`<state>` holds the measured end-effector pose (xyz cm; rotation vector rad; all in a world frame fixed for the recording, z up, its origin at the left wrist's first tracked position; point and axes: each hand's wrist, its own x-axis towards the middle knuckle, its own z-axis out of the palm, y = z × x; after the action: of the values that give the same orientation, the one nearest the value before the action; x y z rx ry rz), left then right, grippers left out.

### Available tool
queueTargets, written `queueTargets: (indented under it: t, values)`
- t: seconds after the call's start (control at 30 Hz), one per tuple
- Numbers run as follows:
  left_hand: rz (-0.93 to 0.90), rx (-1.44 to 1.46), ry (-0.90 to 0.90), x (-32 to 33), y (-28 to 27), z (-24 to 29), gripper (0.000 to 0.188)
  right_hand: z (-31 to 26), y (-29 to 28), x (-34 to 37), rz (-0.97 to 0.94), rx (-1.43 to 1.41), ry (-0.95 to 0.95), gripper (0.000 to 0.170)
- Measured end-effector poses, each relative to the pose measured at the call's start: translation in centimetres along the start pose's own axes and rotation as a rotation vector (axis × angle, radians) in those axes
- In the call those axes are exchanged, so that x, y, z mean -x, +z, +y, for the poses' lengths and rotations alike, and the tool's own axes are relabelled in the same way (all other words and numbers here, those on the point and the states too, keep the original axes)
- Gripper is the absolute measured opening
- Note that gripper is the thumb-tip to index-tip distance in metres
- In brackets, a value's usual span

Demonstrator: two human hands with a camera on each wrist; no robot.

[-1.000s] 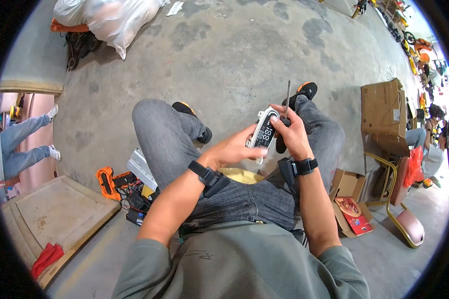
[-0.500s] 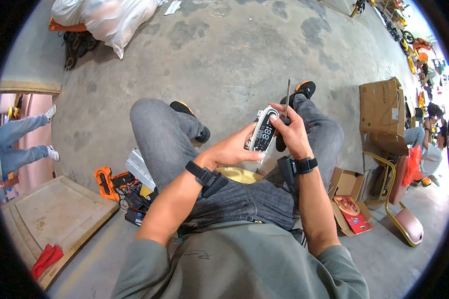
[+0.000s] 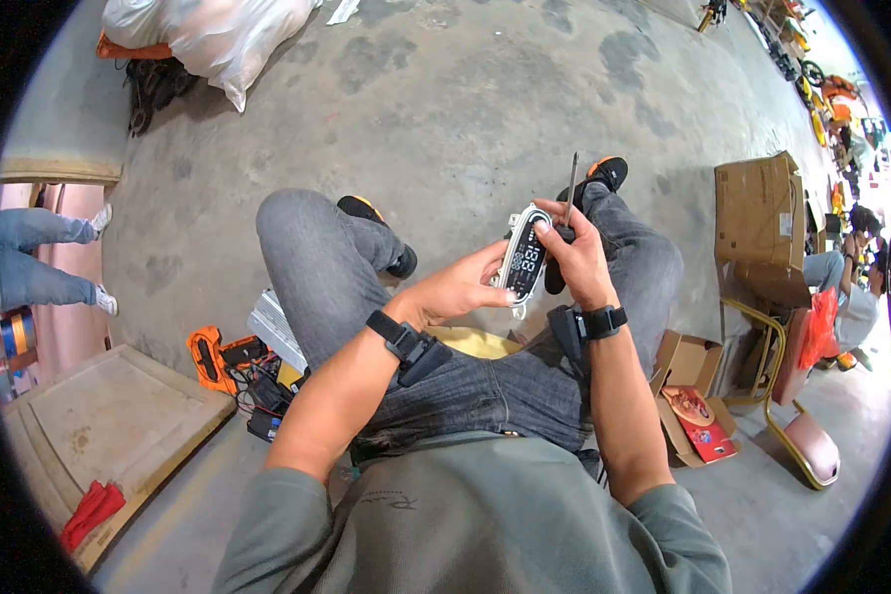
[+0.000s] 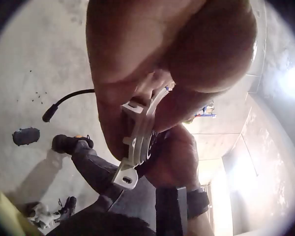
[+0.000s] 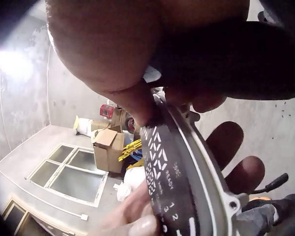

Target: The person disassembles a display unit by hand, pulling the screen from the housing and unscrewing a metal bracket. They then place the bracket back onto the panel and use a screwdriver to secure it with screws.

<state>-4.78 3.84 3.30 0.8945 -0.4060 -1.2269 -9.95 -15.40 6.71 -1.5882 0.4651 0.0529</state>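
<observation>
Both hands hold a digital instrument display [image 3: 526,262] over the lap, its black face with white digits and a pale casing. My left hand [image 3: 457,289] grips its lower left end, thumb on the front edge. At the upper end, my right hand [image 3: 589,265] pinches it with the thumb on the face. That hand also keeps a screwdriver [image 3: 572,183], shaft pointing up and away. In the left wrist view, pale mounting tabs [image 4: 125,178] stick out from the casing. A black cable [image 4: 69,99] with a plug end extends past the left fingers.
Orange-and-black tools [image 3: 213,361] and wires lie by the left leg, beside a wooden panel [image 3: 119,416] with a red cloth [image 3: 93,510]. An open carton [image 3: 688,371], a tall cardboard box [image 3: 759,223] and a gold-framed chair [image 3: 807,450] stand right. White sacks [image 3: 223,40] lie ahead.
The left hand has shifted its hold, its thumb drawing in onto the display's lower edge. The display has turned slightly, its face showing more. The right hand and screwdriver stay nearly in place.
</observation>
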Motion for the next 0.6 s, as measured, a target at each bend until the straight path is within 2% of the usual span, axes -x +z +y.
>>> queueTargets:
  t: [0.03, 0.07, 0.13, 0.17, 0.23, 0.27, 0.3, 0.37, 0.4, 0.43, 0.53, 0.6]
  values:
    - [0.032, 0.082, -0.082, 0.0, 0.2, 0.4, 0.054, -0.1, 0.0, 0.0, 0.01, 0.001, 0.005, 0.033]
    - [0.032, 0.082, -0.083, -0.4, 0.1, 0.0, 0.054, 0.1, 0.0, -0.1, 0.011, 0.0, 0.005, 0.033]
    - [0.222, -0.064, -0.13, -1.3, 0.0, -1.0, 0.048, 0.9, 0.2, -0.3, 0.009, 0.041, -0.071, 0.033]
    - [0.222, -0.064, -0.129, -1.4, 0.0, -1.4, 0.048, 1.3, 0.2, -0.5, 0.009, 0.041, -0.071, 0.033]
    - [0.293, -0.365, -0.016, -1.1, 0.7, -1.6, 0.041, 1.4, 0.4, -0.6, 0.048, 0.131, -0.097, 0.033]
    - [0.274, -0.23, -0.032, -1.3, 0.6, -1.8, 0.04, 1.3, 0.6, -0.3, 0.07, 0.099, -0.063, 0.037]
    - [0.27, -0.231, -0.031, -1.3, 0.5, -1.9, 0.04, 0.9, 0.8, -0.1, 0.074, 0.1, -0.065, 0.037]
    - [0.328, -0.095, -0.006, -1.2, 0.3, -2.0, 0.042, 0.4, 0.9, 0.3, 0.156, -0.028, -0.024, 0.043]
    - [0.33, -0.097, 0.035, -1.0, 0.2, -1.7, 0.047, 0.0, 0.9, 0.4, 0.158, -0.035, -0.004, 0.059]
    - [0.329, -0.099, 0.036, -1.0, 0.1, -1.6, 0.047, 0.0, 0.9, 0.5, 0.159, -0.035, -0.006, 0.059]
    - [0.293, 0.022, 0.114, -0.9, 0.5, -0.3, 0.054, 1.0, 1.1, 0.9, 0.002, 0.019, 0.043, 0.085]
    - [0.298, 0.021, 0.093, -0.8, 0.4, -0.5, 0.056, 1.6, 1.5, 0.7, -0.056, 0.15, -0.057, 0.085]
